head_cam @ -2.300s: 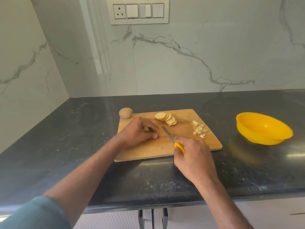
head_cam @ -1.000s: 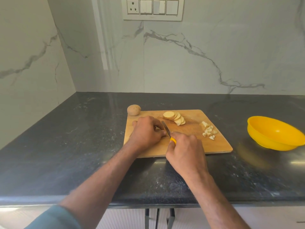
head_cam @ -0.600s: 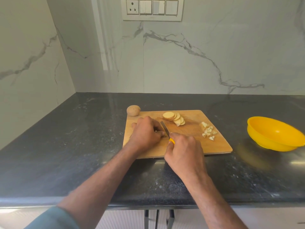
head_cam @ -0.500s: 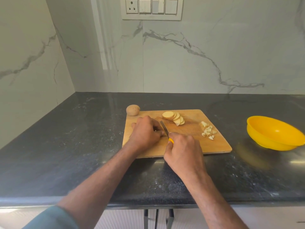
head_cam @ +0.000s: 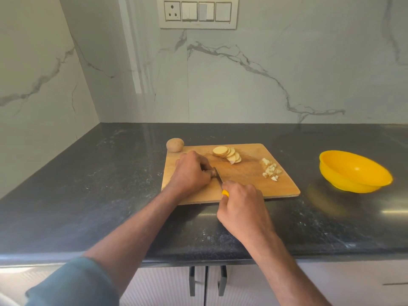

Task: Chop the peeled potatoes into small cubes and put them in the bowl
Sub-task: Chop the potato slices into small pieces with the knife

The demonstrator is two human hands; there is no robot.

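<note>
A wooden cutting board lies on the dark counter. My left hand rests curled on its left part, fingers bent over potato pieces that stay hidden beneath them. My right hand grips the yellow handle of a knife, whose blade lies on the board right beside my left fingertips. A fan of round potato slices sits at the board's back. A small pile of potato cubes lies on its right side. The yellow bowl stands on the counter to the right, with nothing visible in it.
A whole unpeeled potato sits on the counter at the board's back left corner. Marble walls close off the back and left. A switch panel hangs on the back wall. Cabinet handles show below the counter edge.
My right hand has drawn the knife in toward my left fingers, and the blade now sits lower against them. My left hand has stayed in place on the board.
</note>
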